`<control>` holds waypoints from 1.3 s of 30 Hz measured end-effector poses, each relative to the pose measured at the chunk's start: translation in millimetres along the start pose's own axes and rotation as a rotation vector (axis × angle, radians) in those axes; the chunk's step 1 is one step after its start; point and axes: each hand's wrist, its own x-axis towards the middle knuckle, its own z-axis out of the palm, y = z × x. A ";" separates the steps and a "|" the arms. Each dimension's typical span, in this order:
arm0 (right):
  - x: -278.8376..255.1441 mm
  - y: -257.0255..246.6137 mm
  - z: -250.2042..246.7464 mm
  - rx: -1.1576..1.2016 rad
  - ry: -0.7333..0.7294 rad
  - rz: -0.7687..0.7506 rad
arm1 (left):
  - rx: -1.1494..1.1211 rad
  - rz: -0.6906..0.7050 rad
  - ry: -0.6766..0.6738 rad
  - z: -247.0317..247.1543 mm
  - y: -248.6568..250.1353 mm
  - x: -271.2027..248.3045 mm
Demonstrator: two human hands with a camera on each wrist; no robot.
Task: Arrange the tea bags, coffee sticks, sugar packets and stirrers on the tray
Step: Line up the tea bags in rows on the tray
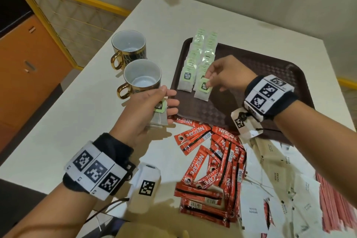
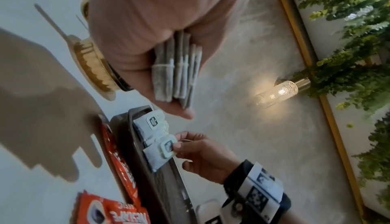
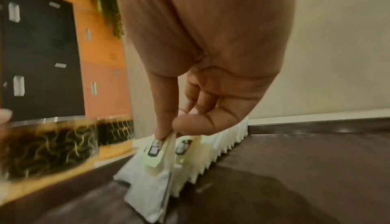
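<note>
The tea bags (image 1: 200, 60) are white sachets with pale green paper tags bearing a dark logo, laid overlapping in two neat rows at the 10 o'clock corner of the brown tray (image 1: 270, 67). The right hand (image 1: 224, 72) pinches the green tag of the nearest tea bag (image 1: 202, 91) between thumb and forefinger at the near end of the right row. The left hand (image 1: 148, 110), at 9 o'clock of the tray beside the two mugs (image 1: 135, 65), grasps a small stack of tea bags (image 1: 159, 114). Red coffee sticks (image 1: 212, 162) lie scattered at 6 o'clock, sugar packets (image 1: 270, 179) and red stirrers (image 1: 332, 203) toward 5 o'clock. The left wrist view alone shows the stack edge-on, several bags thick; the right wrist view shows the pinch from close by and the rows' serrated edges.
</note>
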 end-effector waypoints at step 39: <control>28.5 -31.3 28.3 -0.377 -0.043 -0.241 | -0.417 -0.301 -0.209 -13.8 8.8 4.1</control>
